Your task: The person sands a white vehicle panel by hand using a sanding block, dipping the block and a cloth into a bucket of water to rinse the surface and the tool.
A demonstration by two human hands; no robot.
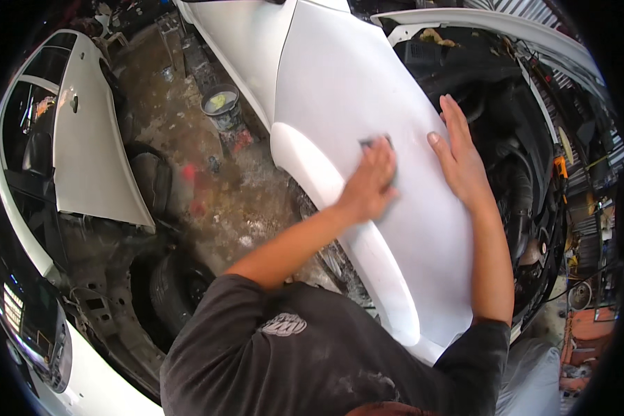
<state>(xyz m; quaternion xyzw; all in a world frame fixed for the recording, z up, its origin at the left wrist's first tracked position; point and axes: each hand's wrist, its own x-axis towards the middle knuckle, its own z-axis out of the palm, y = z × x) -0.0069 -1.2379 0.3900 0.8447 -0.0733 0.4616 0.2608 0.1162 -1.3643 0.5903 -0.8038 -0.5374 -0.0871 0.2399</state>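
A white car fender [333,76] with a matte, pale surface runs down the middle of the view. My left hand [373,182] presses flat on it, slightly smeared by motion. Under its fingers is a dark grey piece of sandpaper [365,143], mostly hidden, with its edge showing past the fingertips. My right hand [462,161] rests along the fender's edge beside the engine bay, its fingers straight and the thumb apart, holding nothing. A raised, glossier white wheel-arch trim [378,267] curves below my left forearm.
To the right lies the open engine bay [496,114] with dark hoses, under a raised hood [492,28]. A bucket [222,107] stands on the stained floor [222,187] at the left. Another white car [93,152], partly stripped, with an exposed tyre [177,288], is at far left.
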